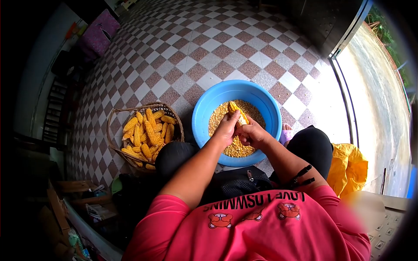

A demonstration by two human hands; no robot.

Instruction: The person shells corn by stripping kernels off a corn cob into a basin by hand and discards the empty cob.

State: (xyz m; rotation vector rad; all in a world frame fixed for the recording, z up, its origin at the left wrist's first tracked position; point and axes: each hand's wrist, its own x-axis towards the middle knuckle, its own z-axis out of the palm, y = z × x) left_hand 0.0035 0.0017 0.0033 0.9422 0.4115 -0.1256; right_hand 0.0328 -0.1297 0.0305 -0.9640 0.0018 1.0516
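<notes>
A blue basin (201, 130) stands on the floor between my knees, with loose yellow kernels (217, 114) spread over its bottom. Above the kernels, my left hand (226, 127) is closed around a corn cob (237, 111), which slants across the basin. Part of the cob shows pale where kernels are gone. My right hand (252, 132) is closed on the lower end of the same cob, its fingers touching it beside my left hand. The cob's lowest part is hidden by the fingers.
At the left, a woven basket (114, 141) holds several yellow corn cobs (149, 130). A yellow sack (347, 167) lies right of my right knee. Wooden boxes (82, 187) stand at the lower left. A doorway edge (344, 100) runs along the right.
</notes>
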